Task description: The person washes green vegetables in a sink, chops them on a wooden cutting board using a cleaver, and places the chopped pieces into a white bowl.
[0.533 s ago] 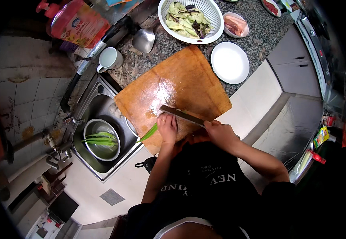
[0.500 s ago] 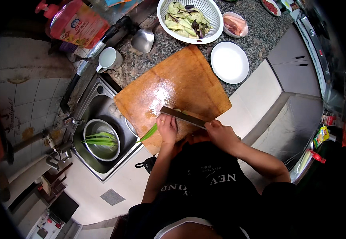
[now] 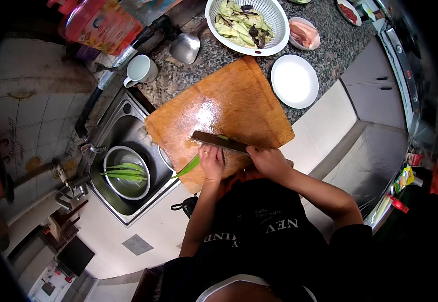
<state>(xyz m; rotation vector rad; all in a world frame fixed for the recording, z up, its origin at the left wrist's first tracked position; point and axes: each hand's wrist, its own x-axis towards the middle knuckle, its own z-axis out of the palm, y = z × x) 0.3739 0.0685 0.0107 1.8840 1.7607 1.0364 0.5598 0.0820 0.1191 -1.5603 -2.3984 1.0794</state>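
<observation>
The left hand lies flat on the near edge of a wooden cutting board, its fingers pressed together and curled down onto a green scallion stalk — the stalk's free end juts out past the board's edge toward the sink, while the other end disappears under the hand. The right hand is wrapped around the handle of a dark kitchen knife, fingers closed tight on it; the blade lies across the board just above the left hand's knuckles, with a sliver of green showing right at its far side.

The board sits at an angle on a speckled stone tabletop, one corner overhanging the sink. Down in the sink a steel bowl holds more long green stalks. Beyond the board stand a white colander of cut vegetable pieces, a small bowl of pink meat, an empty white plate, a white mug and a metal ladle — all well apart from the hands. The person's dark apron fills the lower middle of the view.
</observation>
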